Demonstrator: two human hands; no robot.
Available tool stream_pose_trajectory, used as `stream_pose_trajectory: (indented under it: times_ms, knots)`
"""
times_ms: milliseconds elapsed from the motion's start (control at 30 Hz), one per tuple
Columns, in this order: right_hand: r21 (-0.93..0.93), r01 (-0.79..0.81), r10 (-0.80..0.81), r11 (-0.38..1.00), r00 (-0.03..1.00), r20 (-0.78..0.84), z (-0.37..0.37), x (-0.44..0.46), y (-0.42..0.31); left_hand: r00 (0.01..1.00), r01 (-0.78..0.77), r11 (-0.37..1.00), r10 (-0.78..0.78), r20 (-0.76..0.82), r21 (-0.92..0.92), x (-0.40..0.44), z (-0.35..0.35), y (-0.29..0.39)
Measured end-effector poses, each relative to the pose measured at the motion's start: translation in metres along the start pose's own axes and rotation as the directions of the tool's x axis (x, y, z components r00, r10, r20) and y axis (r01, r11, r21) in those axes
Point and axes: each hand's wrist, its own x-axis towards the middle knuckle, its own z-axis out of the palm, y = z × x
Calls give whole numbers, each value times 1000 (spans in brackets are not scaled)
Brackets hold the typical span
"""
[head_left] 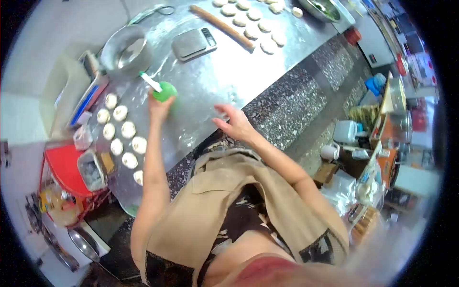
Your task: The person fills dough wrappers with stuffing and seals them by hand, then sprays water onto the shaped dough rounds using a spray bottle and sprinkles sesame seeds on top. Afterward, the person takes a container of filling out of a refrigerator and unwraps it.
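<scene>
My left hand (159, 106) is closed on a green-and-white hand tool (166, 91) above the metal table (191, 115). The tool has a rounded green part and a white strip with a green tip; its exact kind is unclear. My right hand (235, 123) hovers near the table's front edge, fingers apart, holding nothing. Left of my left forearm lie several round filled dough pieces (128, 129). Beyond the tool stand a large metal pot (125, 51) and a kitchen scale (193, 44).
A wooden rolling pin (222, 27) lies beside several flattened dough rounds (253, 14) at the back. A metal bowl with greens (322, 9) sits at the far right corner. A red stool or chair (69, 165) with a plastic tub (92, 171) stands left.
</scene>
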Motion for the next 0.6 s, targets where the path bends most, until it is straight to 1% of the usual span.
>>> stream_pose_trajectory:
  times_ms: [33,67,100,133,167,200,233,300,333,367,400,433,467,500,533,567,600]
  knots:
    - [-9,-28,28,1000,999,-16,-9,15,5,990,-8,989,29,140,-149,-5,27,9]
    - [-118,58,-79,991,981,-180,-17,28,10,954,-45,989,85,288,-141,-9,56,26]
    - [-243,127,-203,962,927,-316,-28,38,15,894,-82,987,135,426,-142,-16,85,44]
    - [-250,103,-181,963,932,-313,-43,45,18,851,-163,960,254,460,-229,-25,115,59]
    - [-106,91,-121,990,941,-315,-59,51,19,797,-232,920,366,480,-315,-36,143,73]
    - [42,77,-60,996,949,-311,-73,56,25,749,-137,937,310,585,-320,-45,162,102]
    - [-143,-7,-46,990,930,-364,-85,60,39,685,-44,949,256,682,-312,-51,173,134]
    - [-45,-174,154,984,945,-287,-122,66,60,689,6,958,205,696,-288,-50,199,161]
    - [10,-179,174,984,937,-302,-139,68,78,631,-125,958,276,725,-256,-41,210,166]
    - [65,-181,193,981,930,-315,-155,71,98,629,-112,962,264,731,-250,-33,220,168]
    - [127,-227,257,966,912,-321,-172,78,116,636,-177,962,274,721,-209,-26,230,169]
    - [137,-205,241,969,904,-353,-187,89,141,645,-239,957,283,710,-164,-17,240,170]
    - [170,-216,261,961,913,-313,-199,102,166,660,-256,948,316,682,-191,-5,247,168]
    - [204,-230,280,952,922,-268,-210,114,186,700,-256,950,311,643,-181,5,256,164]
    - [188,-244,280,951,940,-194,-219,125,196,721,-244,962,265,640,-123,16,263,155]
    - [173,-250,272,953,955,-120,-228,138,205,777,-297,951,295,556,-88,24,270,147]
    - [82,-218,223,973,973,-62,-234,149,216,832,-219,973,222,509,-66,33,269,153]
